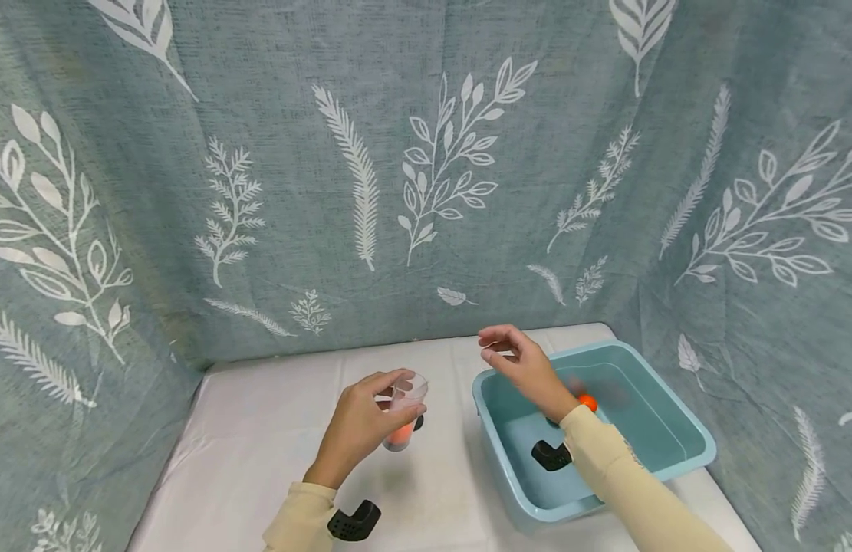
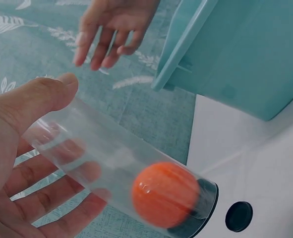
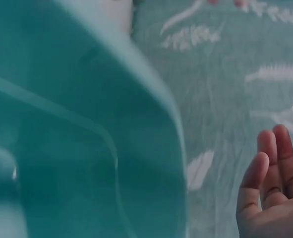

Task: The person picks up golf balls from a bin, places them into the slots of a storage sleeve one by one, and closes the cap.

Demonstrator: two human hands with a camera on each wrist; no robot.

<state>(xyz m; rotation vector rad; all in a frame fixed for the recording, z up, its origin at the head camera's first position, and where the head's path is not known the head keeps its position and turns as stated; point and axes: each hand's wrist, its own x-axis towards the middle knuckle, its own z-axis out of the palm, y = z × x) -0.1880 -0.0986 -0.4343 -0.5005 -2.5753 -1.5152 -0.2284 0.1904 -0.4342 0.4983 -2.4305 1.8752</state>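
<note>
My left hand [image 1: 370,418] grips a clear plastic tube [image 2: 111,148] near its upper end, thumb on one side and fingers curved round the other. An orange ball [image 2: 165,194] sits at the bottom of the tube, against its dark end cap [image 2: 205,208]. On the white table beyond the tube's lower end lies a small round black cap [image 2: 239,216]. Above the left rim of the teal bin [image 1: 591,353] is my right hand [image 1: 525,368], its fingers loosely bent with nothing between them. Inside the bin, partly behind my right wrist, shows another orange ball [image 1: 587,402].
The bin stands on the right part of the white table [image 1: 260,429]. A teal cloth [image 1: 287,192] with white leaf prints hangs behind the table and along both sides. Black devices sit at both wrists, one by the left sleeve [image 1: 301,514], the other by the right sleeve [image 1: 619,460].
</note>
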